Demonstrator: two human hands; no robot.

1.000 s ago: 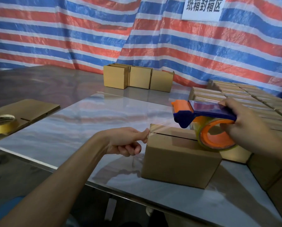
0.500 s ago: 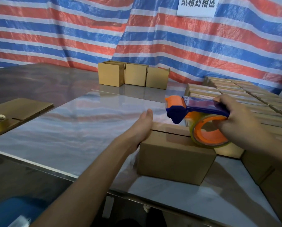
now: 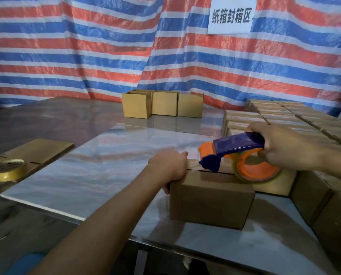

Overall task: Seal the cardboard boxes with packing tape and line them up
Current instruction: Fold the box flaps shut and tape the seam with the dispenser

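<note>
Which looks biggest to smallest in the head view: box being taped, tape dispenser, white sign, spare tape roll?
1. box being taped
2. tape dispenser
3. white sign
4. spare tape roll
The sign hangs far back, so only apparent size counts.

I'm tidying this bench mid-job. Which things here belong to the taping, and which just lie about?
In use: front box, tape dispenser, three far boxes, stacked boxes at right.
Lying about: spare tape roll, flattened cardboard, wall sign.
</note>
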